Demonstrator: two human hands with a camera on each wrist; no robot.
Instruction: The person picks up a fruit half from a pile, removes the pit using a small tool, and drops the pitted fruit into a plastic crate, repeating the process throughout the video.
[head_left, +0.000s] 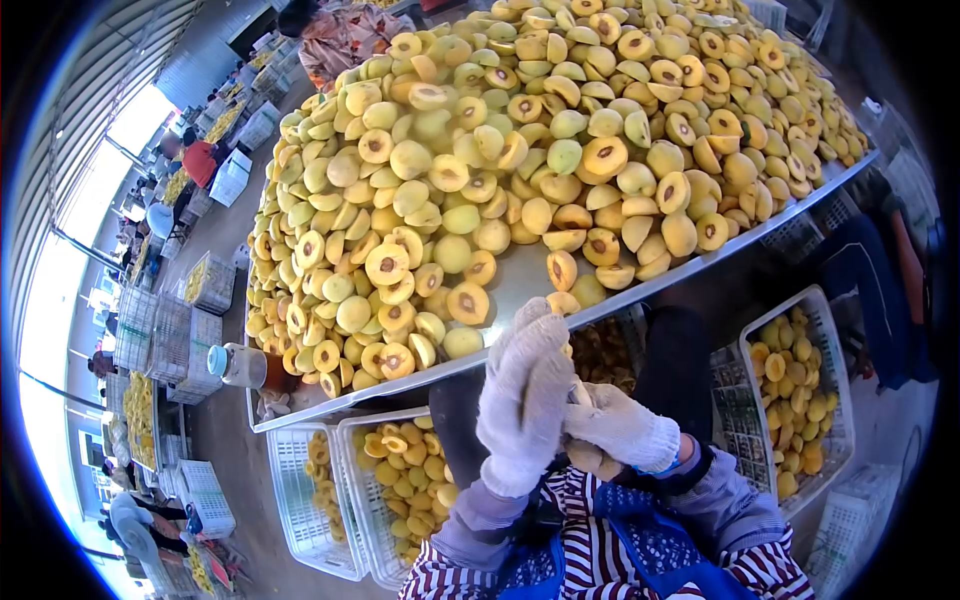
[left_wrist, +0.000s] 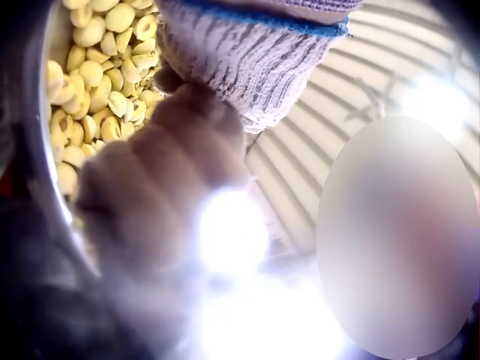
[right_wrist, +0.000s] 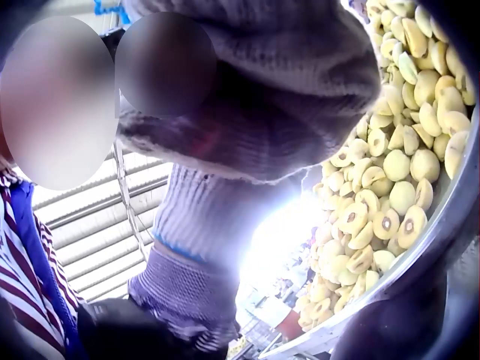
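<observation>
Both hands wear off-white knitted work gloves and meet before the chest, in front of the table edge. My left hand [head_left: 525, 395] stands upright, its fingers straight together and pointing toward the fruit. Against its thumb side is my right hand [head_left: 622, 428], fingers curled at the left glove; exactly which part it pinches, I cannot tell. In the left wrist view a ribbed cuff with blue edging [left_wrist: 240, 64] is above blurred, curled fingers [left_wrist: 169, 169]. The right wrist view has the right glove [right_wrist: 292, 90] large and shaded, over the left glove's cuff [right_wrist: 202, 214].
A metal-edged table [head_left: 520, 285] bears a heap of halved yellow fruit [head_left: 440, 180], some with stones. White crates of fruit stand below, left [head_left: 350, 480] and right [head_left: 840, 400]. A jar with a blue lid [head_left: 245, 367] is at the left corner. Other people work around.
</observation>
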